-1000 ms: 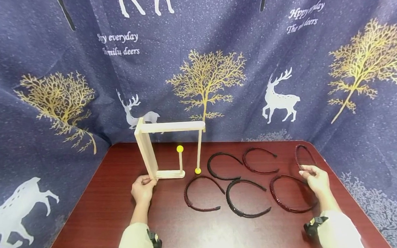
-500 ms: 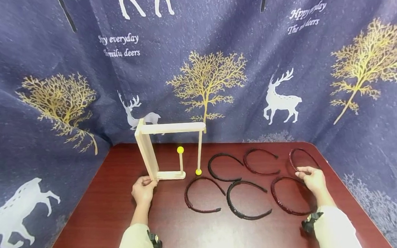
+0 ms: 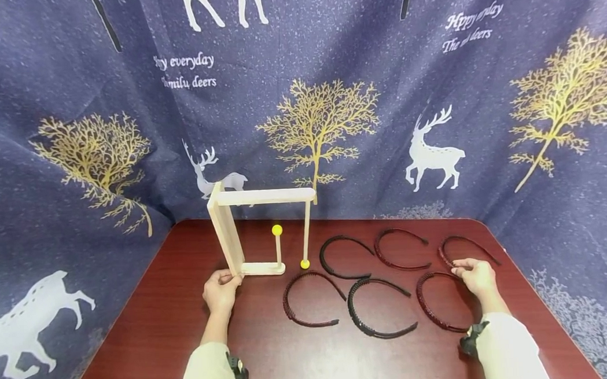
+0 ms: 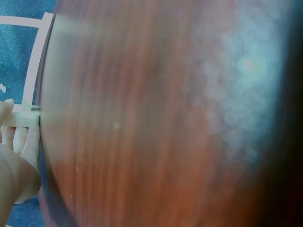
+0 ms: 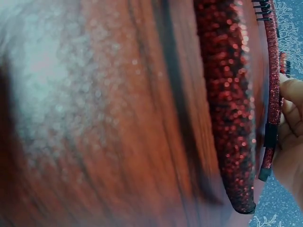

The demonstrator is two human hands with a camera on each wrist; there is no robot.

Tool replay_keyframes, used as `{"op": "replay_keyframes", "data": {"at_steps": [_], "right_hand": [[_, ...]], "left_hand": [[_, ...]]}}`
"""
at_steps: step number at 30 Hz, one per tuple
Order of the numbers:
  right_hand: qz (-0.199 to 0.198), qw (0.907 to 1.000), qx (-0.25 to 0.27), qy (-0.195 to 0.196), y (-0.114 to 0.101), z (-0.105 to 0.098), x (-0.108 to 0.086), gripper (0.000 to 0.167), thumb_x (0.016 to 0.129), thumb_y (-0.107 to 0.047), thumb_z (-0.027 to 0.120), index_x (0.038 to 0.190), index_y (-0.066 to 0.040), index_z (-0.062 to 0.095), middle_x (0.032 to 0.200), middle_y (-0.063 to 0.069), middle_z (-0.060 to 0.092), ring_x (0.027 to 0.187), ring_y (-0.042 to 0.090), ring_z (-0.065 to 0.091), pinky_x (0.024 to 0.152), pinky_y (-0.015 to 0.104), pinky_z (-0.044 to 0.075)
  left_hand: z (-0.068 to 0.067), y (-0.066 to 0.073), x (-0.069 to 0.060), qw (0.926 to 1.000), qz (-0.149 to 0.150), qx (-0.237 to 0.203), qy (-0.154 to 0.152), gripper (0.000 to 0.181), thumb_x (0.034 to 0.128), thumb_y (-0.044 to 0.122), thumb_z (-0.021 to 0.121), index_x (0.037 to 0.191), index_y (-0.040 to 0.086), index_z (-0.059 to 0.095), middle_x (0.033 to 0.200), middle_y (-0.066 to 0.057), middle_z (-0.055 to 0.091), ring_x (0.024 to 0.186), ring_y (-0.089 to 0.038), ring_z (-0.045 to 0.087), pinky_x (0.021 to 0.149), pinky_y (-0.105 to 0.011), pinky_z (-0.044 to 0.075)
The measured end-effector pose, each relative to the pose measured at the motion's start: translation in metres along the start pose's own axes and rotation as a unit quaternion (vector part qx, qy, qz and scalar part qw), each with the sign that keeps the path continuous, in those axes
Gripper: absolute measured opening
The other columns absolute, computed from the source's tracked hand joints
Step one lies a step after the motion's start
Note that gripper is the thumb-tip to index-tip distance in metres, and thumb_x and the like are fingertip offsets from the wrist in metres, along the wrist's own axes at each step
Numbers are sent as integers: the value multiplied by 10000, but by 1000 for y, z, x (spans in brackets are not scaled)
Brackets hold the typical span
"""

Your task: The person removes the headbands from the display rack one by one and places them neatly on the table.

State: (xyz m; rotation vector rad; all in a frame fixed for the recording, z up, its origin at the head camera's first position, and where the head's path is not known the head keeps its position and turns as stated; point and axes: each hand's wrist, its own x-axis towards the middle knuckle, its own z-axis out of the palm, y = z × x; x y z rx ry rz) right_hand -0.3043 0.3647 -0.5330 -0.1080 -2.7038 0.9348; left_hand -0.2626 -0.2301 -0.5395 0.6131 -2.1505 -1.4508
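Note:
In the head view my left hand (image 3: 220, 290) grips the near lower end of a pale wooden rack (image 3: 225, 235), which stands on the table. From its upright board an upper arm (image 3: 264, 197) and a lower arm (image 3: 261, 268) reach right, each with a dowel tipped by a yellow ball (image 3: 277, 230). At the table's far right, my right hand (image 3: 477, 276) pinches a dark red headband (image 3: 460, 238) by its near side. A glittery red headband (image 5: 229, 94) lies just in front, large in the right wrist view. The right fingertips are partly hidden behind the band.
Several more headbands lie between the hands: a black one (image 3: 322, 258) and a red one (image 3: 378, 251) behind, a dark red one (image 3: 287, 306) and another black one (image 3: 354, 314) in front. A blue deer-print cloth (image 3: 299, 126) hangs behind the table (image 3: 293, 364).
The dark red headband in my right hand has come down and left, from tilted up to lying nearly flat near the tabletop. The left hand keeps its hold on the rack.

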Motion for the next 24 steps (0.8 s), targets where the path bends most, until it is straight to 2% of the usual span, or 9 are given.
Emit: {"op": "replay_keyframes", "data": {"at_steps": [8,13,16,20,24], "right_hand": [[154,9996,113,203,-1,1,-2,209,830,-84,644,997,37,676,1027,237,640,1008,426,536,845,507,379],[190,9989,211,379,-4,0,-3,246,842,-144,666,1030,14,675,914,166,686,928,323,579,812,443,403],[114,9980,429,457,-12,-2,-12,260,842,-166,675,1040,4,676,931,151,688,848,151,594,765,321,421],[-71,9954,839,460,-25,-7,-31,271,852,-167,669,1060,5,664,916,107,697,769,-89,525,686,162,400],[37,9878,1428,621,-37,-10,-53,276,862,-172,665,1067,13,658,889,12,701,772,-103,527,663,113,400]], "left_hand": [[1,1,4,10000,-4,6,-58,280,694,166,816,897,48,665,848,-105,692,810,-245,590,749,-353,423],[1,5,7,9999,-5,9,-130,286,694,171,813,900,40,663,865,-127,693,856,-266,576,825,-387,381],[-3,7,7,9992,-18,159,-369,324,705,187,805,945,30,653,914,-147,687,904,-293,563,849,-427,377],[-15,12,3,9943,-92,554,-902,444,728,218,791,1080,13,613,1020,-185,661,994,-345,535,867,-485,379],[-32,25,-4,9875,-116,718,-1397,581,768,242,755,1232,-11,515,1154,-250,587,1085,-398,505,898,-522,376]]}}
